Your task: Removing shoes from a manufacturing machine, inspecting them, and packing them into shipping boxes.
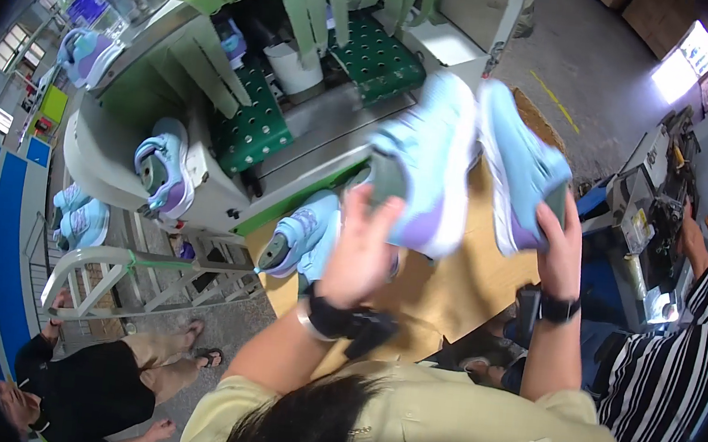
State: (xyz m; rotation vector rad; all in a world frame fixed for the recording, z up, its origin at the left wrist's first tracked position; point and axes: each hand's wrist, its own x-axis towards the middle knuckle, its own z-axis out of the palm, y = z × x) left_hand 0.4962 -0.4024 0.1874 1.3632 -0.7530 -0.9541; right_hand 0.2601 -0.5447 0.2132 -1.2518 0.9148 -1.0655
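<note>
My left hand grips a light blue and lilac sneaker on a grey last, lifted above a brown wooden table. In my right hand is a second matching sneaker, its white sole turned toward the first. The two shoes are close together, almost touching. Both wrists carry dark bands. A third matching sneaker lies on the table's left corner, just left of my left hand.
A conveyor machine with green perforated trays and hanging green strips runs behind the table, carrying another sneaker. More sneakers sit at far left. A person in a striped shirt works at right; another person crouches at lower left.
</note>
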